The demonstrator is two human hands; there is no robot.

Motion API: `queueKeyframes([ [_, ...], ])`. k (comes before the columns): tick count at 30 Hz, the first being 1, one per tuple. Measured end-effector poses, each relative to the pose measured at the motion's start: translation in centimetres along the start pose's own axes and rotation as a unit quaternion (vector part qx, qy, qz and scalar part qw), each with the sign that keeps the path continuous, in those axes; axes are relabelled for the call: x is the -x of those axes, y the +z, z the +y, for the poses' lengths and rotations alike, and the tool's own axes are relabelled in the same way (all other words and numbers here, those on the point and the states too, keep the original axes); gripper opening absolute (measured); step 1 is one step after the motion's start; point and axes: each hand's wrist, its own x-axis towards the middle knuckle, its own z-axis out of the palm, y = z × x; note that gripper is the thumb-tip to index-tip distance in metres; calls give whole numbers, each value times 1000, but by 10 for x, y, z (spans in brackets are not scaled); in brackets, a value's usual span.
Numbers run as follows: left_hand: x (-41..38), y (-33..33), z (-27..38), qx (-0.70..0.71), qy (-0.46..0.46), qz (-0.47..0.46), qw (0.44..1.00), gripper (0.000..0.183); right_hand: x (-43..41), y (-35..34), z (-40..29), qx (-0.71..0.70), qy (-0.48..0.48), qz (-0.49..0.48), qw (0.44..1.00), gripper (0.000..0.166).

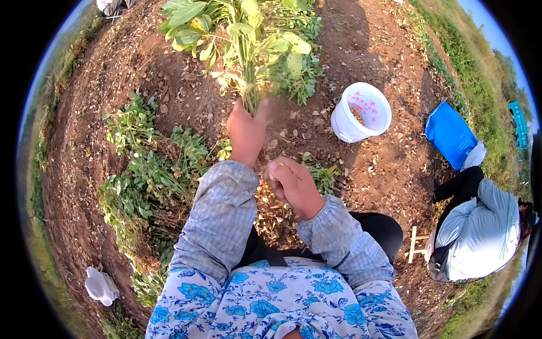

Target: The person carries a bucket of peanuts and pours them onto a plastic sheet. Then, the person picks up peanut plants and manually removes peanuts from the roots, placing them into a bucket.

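My left hand (247, 134) is closed around the green stems of a bundle of leafy plants (250, 55), apparently peanut plants. Their yellowing leaves point away from me. Closer to my lap, my right hand (296, 184) is curled shut. A small pale thing shows at its thumb and fingertips, too blurred to name. Below both hands, dry leaf litter (273, 218) covers the soil between my knees. To the right of the bundle stands a white plastic bucket (342, 120) with red printing. Some tan pods (358, 114) lie at its bottom.
Pulled plants (148, 182) are heaped to my left, and others (298, 80) lie ahead. A white container (101, 286) is at the lower left. At right, a person (478, 233) sits beside a wooden stool (416, 245) and a blue bag (451, 135). A teal crate (517, 123) is farther off.
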Motion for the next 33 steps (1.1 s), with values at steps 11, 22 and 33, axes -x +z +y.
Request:
queueKeyframes([
  [11,-6,-5,-5,310,-279,17,909,73,-45,-196,-12,-245,-103,279,923,26],
  [22,-7,-25,10,476,-307,-115,816,48,-18,-82,-19,201,-116,94,968,30],
  [33,-5,-23,1,550,-305,-247,738,20,-23,-28,0,464,-261,39,845,46],
])
